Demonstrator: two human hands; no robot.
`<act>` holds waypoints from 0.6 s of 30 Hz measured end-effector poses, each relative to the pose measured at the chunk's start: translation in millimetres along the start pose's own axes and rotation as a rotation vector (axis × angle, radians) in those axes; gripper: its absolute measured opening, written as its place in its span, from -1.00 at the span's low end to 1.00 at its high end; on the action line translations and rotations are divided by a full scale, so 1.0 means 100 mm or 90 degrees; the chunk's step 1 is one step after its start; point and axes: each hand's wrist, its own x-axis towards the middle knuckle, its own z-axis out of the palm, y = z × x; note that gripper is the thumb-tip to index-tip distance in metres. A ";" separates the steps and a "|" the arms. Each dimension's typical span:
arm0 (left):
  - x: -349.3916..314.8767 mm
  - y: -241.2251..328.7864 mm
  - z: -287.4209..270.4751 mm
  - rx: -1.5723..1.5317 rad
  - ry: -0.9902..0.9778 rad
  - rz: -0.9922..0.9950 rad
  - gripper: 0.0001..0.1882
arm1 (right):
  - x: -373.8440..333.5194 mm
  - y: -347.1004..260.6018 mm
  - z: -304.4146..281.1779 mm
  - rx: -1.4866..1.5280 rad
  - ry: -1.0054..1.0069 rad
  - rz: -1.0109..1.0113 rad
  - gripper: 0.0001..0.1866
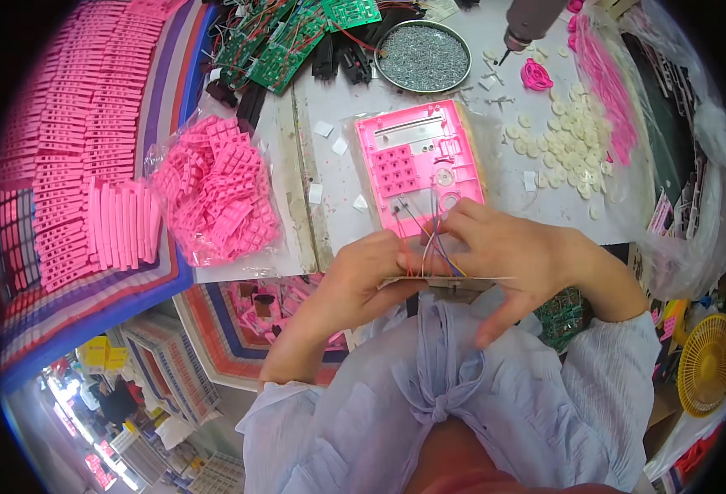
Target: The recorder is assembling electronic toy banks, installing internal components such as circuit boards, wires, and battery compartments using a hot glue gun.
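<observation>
Board [480,278], edge-on, 6 o'clock of pink case [425,169], near counter [342,222] edge. L hand [359,272]: grip closed on board's 9 o'clock end. R hand [518,251]: thumb spread, fingers amid wires [429,249]; can't tell if pinching. Step: prob. wire routing; next calls for slack, steady hold.

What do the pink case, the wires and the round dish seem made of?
Pink case: probably smooth hard plastic, judging by its even colour and moulded edges. Wires: thin, coloured, apparently plastic-coated; their cores don't show. Round dish: perhaps shiny metal, given its bright rim.
</observation>
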 end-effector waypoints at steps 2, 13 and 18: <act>-0.01 -0.03 0.03 -0.057 -0.021 -0.019 -0.62 | 0.04 0.02 -0.06 0.013 -0.033 -0.013 -0.18; -0.24 -0.20 0.34 -0.367 0.020 -0.220 -0.57 | 0.17 0.18 0.09 0.161 0.139 0.132 -0.69; -0.28 -0.29 0.48 -0.602 0.113 -0.383 -0.45 | 0.30 0.65 -0.02 0.128 0.216 0.181 -0.70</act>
